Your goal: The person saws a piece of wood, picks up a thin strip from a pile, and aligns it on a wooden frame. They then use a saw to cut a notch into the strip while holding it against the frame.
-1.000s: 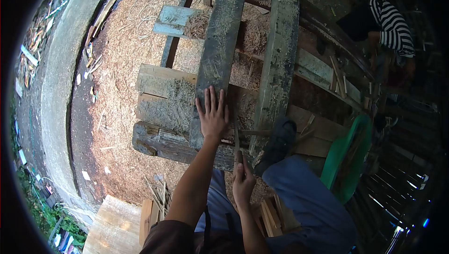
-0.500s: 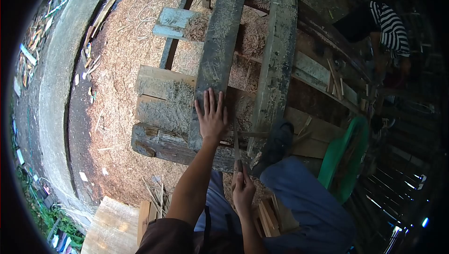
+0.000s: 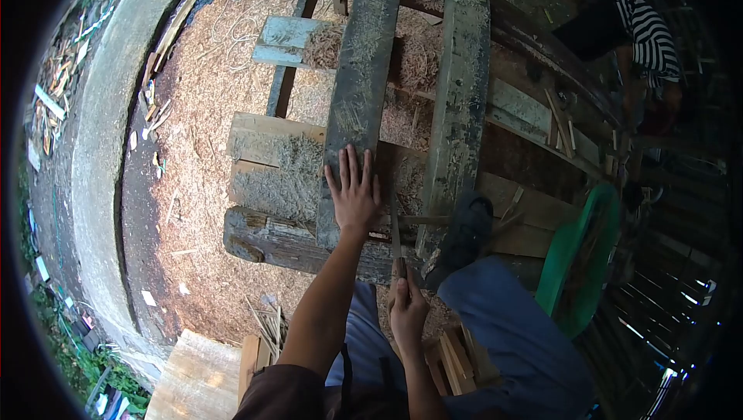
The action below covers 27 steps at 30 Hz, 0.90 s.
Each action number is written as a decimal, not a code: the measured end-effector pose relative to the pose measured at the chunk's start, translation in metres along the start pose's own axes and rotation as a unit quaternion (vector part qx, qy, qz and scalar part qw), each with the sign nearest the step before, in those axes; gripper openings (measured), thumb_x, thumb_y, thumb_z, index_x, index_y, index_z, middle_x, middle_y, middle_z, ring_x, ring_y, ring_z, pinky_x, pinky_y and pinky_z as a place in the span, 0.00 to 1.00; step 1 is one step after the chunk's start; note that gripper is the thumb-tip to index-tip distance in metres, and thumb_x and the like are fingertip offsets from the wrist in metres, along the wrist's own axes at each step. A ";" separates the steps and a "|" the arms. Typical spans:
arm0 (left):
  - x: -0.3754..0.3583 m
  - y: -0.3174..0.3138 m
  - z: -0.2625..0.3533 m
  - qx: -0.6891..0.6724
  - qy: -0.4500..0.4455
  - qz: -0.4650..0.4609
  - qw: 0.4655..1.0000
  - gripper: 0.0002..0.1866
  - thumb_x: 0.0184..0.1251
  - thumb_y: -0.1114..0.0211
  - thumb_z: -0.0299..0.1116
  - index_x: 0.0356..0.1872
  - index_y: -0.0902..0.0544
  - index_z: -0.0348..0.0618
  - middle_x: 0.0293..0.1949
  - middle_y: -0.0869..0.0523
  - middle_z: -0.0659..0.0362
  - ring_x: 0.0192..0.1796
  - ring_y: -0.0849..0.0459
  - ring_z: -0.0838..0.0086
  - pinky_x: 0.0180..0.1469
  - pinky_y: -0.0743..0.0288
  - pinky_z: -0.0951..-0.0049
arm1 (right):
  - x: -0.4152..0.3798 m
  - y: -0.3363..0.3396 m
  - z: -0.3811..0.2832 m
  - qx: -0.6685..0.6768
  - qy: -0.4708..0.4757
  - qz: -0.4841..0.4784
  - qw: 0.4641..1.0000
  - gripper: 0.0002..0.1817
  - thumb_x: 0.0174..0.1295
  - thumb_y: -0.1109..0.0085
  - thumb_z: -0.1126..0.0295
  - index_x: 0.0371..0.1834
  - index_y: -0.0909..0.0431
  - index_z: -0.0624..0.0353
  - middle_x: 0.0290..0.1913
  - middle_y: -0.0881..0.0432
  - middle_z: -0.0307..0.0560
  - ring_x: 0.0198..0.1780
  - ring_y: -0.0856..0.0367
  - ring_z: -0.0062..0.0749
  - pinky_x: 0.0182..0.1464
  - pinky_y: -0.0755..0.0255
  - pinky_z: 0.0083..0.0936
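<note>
My left hand (image 3: 356,202) lies flat on a weathered, dust-covered plank (image 3: 356,87), its fingers spread. Below and to the right, my right hand (image 3: 408,315) is wrapped round the handle of a saw (image 3: 396,234). The narrow blade points away from me, just right of the plank's edge; its teeth cannot be made out. A thin wooden strip (image 3: 426,220) crosses near the blade, between my left hand and my dark shoe (image 3: 464,236). A second long plank (image 3: 457,95) runs alongside on the right.
Crosswise boards (image 3: 271,180) and a rough beam (image 3: 286,238) lie under the planks. Shavings (image 3: 193,211) cover the ground beside a concrete ledge (image 3: 101,188). A green curved object (image 3: 565,265) stands at right. Another person in a striped shirt (image 3: 650,37) bends at upper right.
The view has shifted slightly, moving the scene right and down. My right hand and the saw appear a little farther forward; my left hand stays on the plank.
</note>
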State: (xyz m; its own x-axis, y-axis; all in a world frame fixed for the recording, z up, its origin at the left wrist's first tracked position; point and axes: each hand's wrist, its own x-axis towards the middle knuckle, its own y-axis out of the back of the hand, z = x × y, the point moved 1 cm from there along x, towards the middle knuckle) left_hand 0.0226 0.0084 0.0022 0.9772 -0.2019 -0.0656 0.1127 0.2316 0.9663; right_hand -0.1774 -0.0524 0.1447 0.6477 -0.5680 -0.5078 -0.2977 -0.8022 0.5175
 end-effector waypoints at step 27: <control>0.002 -0.002 -0.002 0.013 0.011 0.006 1.000 0.34 0.84 0.52 0.49 0.87 0.42 0.58 0.88 0.49 0.52 0.90 0.55 0.60 0.87 0.68 0.39 | -0.023 0.017 -0.007 0.155 -0.070 -0.091 0.981 0.28 0.86 0.52 0.64 0.85 0.38 0.59 0.26 0.27 0.30 0.21 0.34 0.10 0.24 0.37 0.18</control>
State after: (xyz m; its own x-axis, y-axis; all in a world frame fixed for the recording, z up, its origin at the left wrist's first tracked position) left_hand 0.0249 0.0093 -0.0008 0.9821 -0.1786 -0.0593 0.0968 0.2092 0.9731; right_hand -0.1929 -0.0519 0.1700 0.6132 -0.4125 -0.6737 -0.3991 -0.8978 0.1864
